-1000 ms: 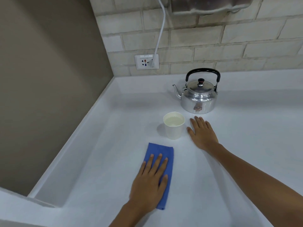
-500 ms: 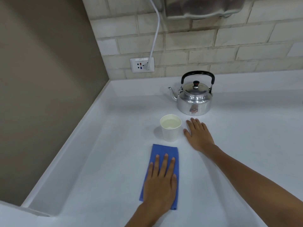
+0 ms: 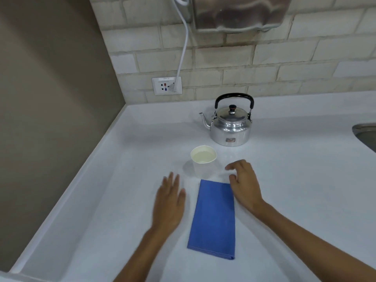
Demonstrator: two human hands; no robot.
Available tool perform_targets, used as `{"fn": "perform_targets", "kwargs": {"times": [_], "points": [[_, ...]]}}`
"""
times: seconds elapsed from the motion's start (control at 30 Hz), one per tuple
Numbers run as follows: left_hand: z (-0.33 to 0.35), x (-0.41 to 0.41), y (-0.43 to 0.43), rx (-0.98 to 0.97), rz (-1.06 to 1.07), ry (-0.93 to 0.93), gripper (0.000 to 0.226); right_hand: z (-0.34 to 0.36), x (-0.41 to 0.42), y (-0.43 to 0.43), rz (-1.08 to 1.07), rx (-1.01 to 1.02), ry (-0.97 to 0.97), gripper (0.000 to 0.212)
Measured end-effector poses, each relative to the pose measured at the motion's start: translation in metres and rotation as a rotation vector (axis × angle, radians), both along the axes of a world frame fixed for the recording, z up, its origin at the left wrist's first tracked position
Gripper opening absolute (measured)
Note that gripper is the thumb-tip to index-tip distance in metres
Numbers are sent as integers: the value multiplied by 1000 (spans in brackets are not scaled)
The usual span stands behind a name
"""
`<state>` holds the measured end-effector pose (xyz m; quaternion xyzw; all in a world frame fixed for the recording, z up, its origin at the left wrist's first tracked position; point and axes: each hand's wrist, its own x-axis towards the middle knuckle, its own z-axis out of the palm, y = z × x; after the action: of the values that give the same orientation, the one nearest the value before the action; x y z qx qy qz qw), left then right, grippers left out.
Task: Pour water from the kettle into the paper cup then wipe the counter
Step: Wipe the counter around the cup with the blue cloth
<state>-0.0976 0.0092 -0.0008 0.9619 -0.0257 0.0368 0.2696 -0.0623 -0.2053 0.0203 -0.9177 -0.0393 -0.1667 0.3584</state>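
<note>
A silver kettle [image 3: 231, 124] with a black handle stands upright at the back of the white counter [image 3: 122, 200], spout to the left. In front of it a white paper cup [image 3: 203, 163] holds water. A folded blue cloth [image 3: 213, 218] lies flat just in front of the cup. My left hand [image 3: 169, 200] hovers to the left of the cloth, fingers apart, holding nothing, and looks blurred. My right hand [image 3: 243, 184] sits at the cloth's far right corner, beside the cup, fingers loosely curled, with nothing visibly gripped.
A raised counter lip runs along the brown wall [image 3: 50, 98] on the left. A wall socket [image 3: 166, 85] with a white cable [image 3: 184, 43] is on the tiled back wall. A metal sink rim [image 3: 364, 135] shows at the right edge.
My left hand has lifted off the blue cloth and moved left. My right hand has drawn back toward the cloth's far corner. The cloth now lies uncovered.
</note>
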Motion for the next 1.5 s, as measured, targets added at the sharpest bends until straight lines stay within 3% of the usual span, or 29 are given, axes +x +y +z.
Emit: {"fn": "perform_targets", "kwargs": {"times": [0.1,0.23,0.47,0.67,0.87,1.1,1.37,1.5], "points": [[-8,22,21,143,51,105,52,-2,-39,27,130,-93,97,27],[-22,28,24,265,92,46,54,-23,-68,68,131,-284,251,58],[-29,29,28,269,76,2,55,-30,-84,64,70,-501,184,66],[-33,30,29,277,86,-31,55,-35,-76,-4,123,-478,213,69],[-35,31,26,314,89,-32,55,-29,-20,-4,-48,-495,253,62],[-31,30,28,319,79,-23,91,-49,-51,-11,113,-430,150,62],[-29,30,23,314,98,-7,88,-31,36,-52,-70,-467,286,61],[-31,30,24,313,83,-23,87,-38,43,-31,142,-525,248,57]]}}
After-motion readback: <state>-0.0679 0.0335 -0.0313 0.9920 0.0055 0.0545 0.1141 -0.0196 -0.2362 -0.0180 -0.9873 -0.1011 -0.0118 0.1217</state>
